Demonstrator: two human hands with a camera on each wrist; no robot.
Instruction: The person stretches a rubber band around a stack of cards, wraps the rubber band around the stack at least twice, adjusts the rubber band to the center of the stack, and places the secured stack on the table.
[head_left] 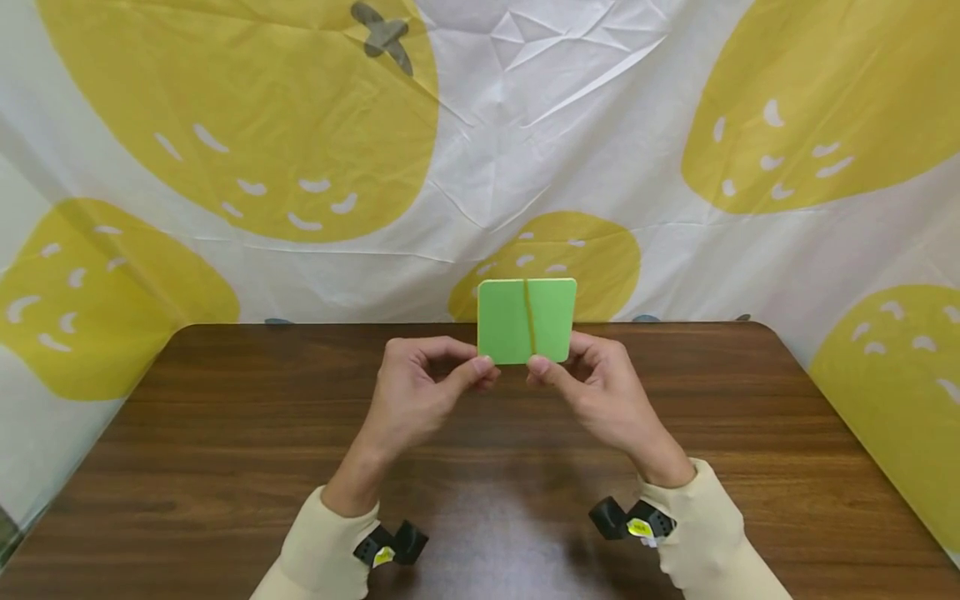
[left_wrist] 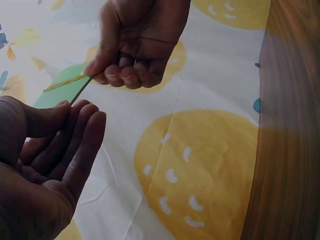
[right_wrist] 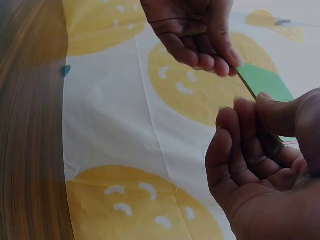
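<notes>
A thin green square card or pad (head_left: 501,323) with rounded corners stands upright above the far part of the table, its flat face toward me. Down its middle runs a yellowish rubber band (head_left: 529,312). My left hand (head_left: 412,392) pinches the lower left corner, thumb in front. The lower right part is pinched by my right hand (head_left: 611,396), whose thumb tip touches the card by the band's lower end. Both wrist views show the green card (right_wrist: 270,82) edge-on between thumbs and fingers. Whatever lies behind it is hidden in the head view.
Below the hands spreads a dark brown wooden table (head_left: 225,467) with rounded far corners. A white cloth (head_left: 480,150) with large yellow fruit prints hangs behind and beside it. Small black devices (head_left: 633,521) are strapped at both sleeve cuffs.
</notes>
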